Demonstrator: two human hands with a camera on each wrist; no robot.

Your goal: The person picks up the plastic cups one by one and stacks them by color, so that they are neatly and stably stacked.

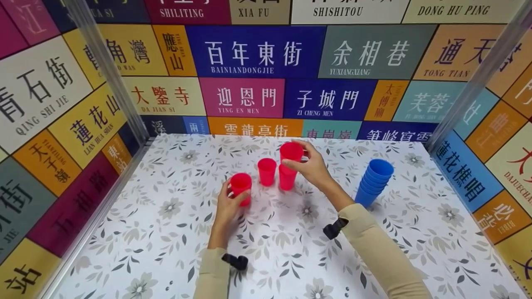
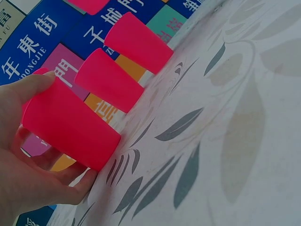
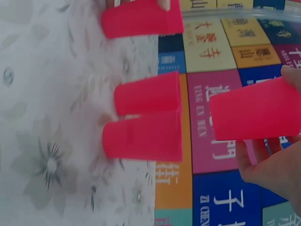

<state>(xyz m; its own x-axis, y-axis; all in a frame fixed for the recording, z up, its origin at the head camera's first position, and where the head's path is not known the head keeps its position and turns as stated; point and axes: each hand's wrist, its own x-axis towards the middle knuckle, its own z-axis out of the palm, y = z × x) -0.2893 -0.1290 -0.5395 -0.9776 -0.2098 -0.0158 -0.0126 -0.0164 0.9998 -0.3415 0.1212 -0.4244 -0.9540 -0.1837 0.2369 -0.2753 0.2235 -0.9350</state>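
My left hand [image 1: 227, 204] grips a red plastic cup [image 2: 70, 122] that stands upright on the table, thumb on one side and fingers round the other. Raised off the table, a second red cup [image 3: 256, 110] is held between the thumb and fingers of my right hand [image 1: 311, 165]. Two more red cups stand upright side by side: one red cup [image 1: 267, 172] to the left, and another red cup [image 1: 287, 179] partly hidden below the raised one. The right wrist view shows a gap between the held cup and the standing pair.
A stack of several nested blue cups [image 1: 375, 180] stands to the right of my right forearm. The table [image 1: 166, 249] has a white cloth printed with leaves and flowers. Behind and at both sides rise walls [image 1: 257, 50] of coloured panels with lettering.
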